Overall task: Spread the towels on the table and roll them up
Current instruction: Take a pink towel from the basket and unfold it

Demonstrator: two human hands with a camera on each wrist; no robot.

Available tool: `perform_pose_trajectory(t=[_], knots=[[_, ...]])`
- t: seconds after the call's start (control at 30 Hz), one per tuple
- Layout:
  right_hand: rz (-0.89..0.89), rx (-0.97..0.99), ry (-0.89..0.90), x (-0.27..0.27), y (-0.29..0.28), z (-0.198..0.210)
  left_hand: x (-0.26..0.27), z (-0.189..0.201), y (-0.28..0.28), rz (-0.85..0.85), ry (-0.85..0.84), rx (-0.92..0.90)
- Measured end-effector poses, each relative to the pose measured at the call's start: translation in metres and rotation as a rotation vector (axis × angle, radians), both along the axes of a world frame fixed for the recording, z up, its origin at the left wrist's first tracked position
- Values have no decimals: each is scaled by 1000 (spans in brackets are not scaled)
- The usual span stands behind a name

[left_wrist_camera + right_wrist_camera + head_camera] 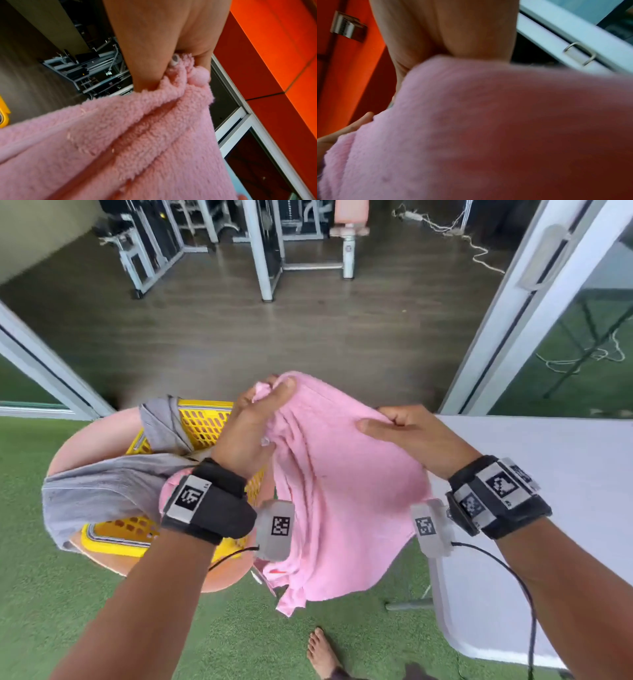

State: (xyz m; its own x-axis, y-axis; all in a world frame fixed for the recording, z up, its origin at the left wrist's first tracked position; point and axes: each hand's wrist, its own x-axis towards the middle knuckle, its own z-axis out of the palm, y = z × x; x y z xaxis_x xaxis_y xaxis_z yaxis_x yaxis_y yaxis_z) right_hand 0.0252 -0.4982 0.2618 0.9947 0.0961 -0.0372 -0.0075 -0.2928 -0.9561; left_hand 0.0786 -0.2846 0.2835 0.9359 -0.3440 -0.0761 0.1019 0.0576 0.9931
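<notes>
A pink towel [342, 491] of thick, fluffy, matt terry cloth is seen beside a grey towel [102, 491] of flatter woven cloth. The yellow basket [205, 422] is made of glossy perforated plastic. The white surface [548, 508] looks smooth and matt, the floor [274, 337] like dark wood, the ground [34, 577] like rough green turf.

- A fluffy pink towel [342, 491] hangs in the middle of the frame, held up in the air, bunched at the top.
- A grey towel [113, 491] drapes over the yellow basket [205, 422] at the left.
</notes>
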Motion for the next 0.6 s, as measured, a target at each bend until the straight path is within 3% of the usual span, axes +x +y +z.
perform_pose_trajectory(t=[0.07,0.13,0.23,0.3,0.4,0.47,0.6], knots=[[-46,12,41,-22,-33,-10,-6,-2,-14,99,-112,49],[-73,7,21,-39,-64,-12,-15,-10,-39,56,-74,19],[23,-65,-64,-55,-94,-1,-50,-38,-100,-235,-77,155],[79,-95,-84,-61,-112,7,-75,-47,-143,-290,5,140],[106,-165,-41,-64,-157,3,-83,-48,-178,-169,25,-15],[151,-329,45,-64,-187,-4,-81,-47,-184,-64,20,-66],[186,-458,169,-39,-218,-18,-73,-60,-177,174,-31,48]])
